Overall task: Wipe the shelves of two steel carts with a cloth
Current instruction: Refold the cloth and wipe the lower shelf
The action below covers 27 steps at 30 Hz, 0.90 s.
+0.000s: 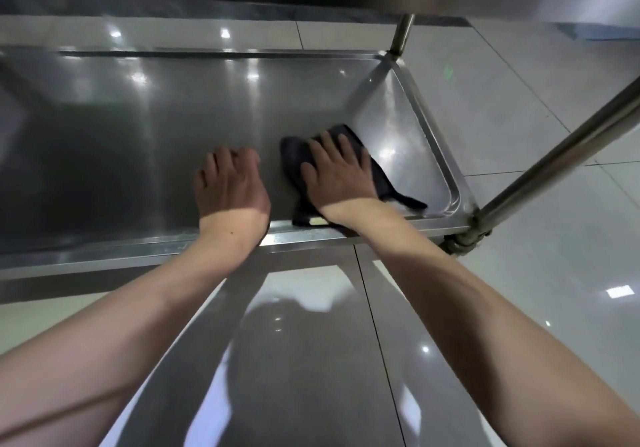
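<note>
While the right hand [337, 173] presses flat-fingered on the dark cloth [381, 176] near the shelf's [173, 117] right end, the left hand [230, 188] rests loosely beside it, holding nothing; soft and limp, the cloth likely slides best under a spread palm.

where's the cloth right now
In the head view the dark cloth lies on the lower steel shelf near its right end, flat under the right hand, with the left hand just beside it.
</note>
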Each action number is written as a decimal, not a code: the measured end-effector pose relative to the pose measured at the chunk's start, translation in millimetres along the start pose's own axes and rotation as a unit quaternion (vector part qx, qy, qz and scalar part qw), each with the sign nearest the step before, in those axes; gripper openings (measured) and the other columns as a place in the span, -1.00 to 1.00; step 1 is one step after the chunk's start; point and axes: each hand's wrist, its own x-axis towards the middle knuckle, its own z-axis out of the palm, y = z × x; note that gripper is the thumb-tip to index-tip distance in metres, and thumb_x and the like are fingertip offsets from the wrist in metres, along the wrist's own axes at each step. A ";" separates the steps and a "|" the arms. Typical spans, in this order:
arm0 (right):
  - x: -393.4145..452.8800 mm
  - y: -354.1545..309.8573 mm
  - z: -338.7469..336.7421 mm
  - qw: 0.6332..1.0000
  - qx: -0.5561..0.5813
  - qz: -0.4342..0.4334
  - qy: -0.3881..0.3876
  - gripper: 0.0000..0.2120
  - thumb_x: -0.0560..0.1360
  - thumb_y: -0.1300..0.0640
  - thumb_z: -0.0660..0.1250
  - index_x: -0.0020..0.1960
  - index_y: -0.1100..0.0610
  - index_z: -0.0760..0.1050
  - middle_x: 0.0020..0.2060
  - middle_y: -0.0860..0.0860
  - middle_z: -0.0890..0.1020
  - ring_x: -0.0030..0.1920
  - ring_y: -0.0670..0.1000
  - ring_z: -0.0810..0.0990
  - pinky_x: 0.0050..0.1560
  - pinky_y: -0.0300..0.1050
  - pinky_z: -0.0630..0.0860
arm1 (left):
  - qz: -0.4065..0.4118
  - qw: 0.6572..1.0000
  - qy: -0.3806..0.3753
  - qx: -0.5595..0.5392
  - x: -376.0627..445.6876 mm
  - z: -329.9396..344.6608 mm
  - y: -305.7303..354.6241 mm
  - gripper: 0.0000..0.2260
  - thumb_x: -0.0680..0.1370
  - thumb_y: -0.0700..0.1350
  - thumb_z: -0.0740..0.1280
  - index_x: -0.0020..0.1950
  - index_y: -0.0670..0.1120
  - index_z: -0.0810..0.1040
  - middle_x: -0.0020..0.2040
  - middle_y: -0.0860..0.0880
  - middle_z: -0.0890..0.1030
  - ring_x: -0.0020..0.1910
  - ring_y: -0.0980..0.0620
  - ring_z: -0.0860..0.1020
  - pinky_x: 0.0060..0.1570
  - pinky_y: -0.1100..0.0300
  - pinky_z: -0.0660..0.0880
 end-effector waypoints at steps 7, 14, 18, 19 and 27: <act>118.0 17.6 -19.5 1.000 0.030 0.003 -0.008 -0.48 0.66 -0.13 -0.03 0.56 -0.03 0.31 0.61 -0.03 0.28 0.65 0.07 0.10 0.61 0.30 -0.05 | 0.016 1.000 -0.006 0.001 -2.8 -4.1 0.3 -0.67 0.43 -0.33 0.24 0.15 -0.06 0.47 0.11 -0.22 0.44 0.11 -0.26 0.37 0.07 -0.10 0.33; 111.6 96.2 -40.6 0.996 0.024 0.088 0.025 -0.48 0.65 -0.11 -0.04 0.56 -0.02 0.32 0.58 -0.02 0.29 0.63 0.08 0.12 0.59 0.33 -0.03 | 0.019 1.000 -0.020 0.013 -1.9 -4.9 4.8 -0.72 0.48 -0.27 0.20 0.14 -0.04 0.48 0.10 -0.20 0.43 0.10 -0.23 0.36 0.03 -0.07 0.29; 58.0 112.9 -40.0 0.994 0.025 0.098 0.045 -0.46 0.67 -0.09 -0.02 0.62 0.01 0.24 0.63 0.01 0.23 0.65 0.12 0.11 0.61 0.33 -0.03 | 0.025 0.999 -0.028 0.002 -2.5 -4.8 8.4 -0.67 0.43 -0.32 0.23 0.12 -0.02 0.48 0.10 -0.18 0.44 0.12 -0.22 0.36 0.06 -0.05 0.28; 41.7 113.0 -38.4 0.994 0.021 0.100 0.044 -0.45 0.68 -0.09 -0.02 0.64 0.01 0.20 0.65 0.02 0.19 0.66 0.13 0.07 0.61 0.32 -0.05 | 0.027 0.999 -0.030 0.001 -3.3 -4.9 9.4 -0.66 0.42 -0.33 0.23 0.13 -0.03 0.48 0.11 -0.18 0.43 0.13 -0.22 0.36 0.07 -0.05 0.28; 14.5 95.4 -32.9 0.991 0.020 0.128 0.029 -0.42 0.70 -0.11 -0.06 0.70 -0.01 0.09 0.70 0.00 0.05 0.69 0.12 -0.06 0.63 0.29 -0.19 | 0.016 0.999 -0.027 0.005 -3.4 -1.8 6.8 -0.66 0.45 -0.32 0.22 0.16 -0.02 0.49 0.11 -0.18 0.44 0.13 -0.22 0.36 0.11 -0.06 0.29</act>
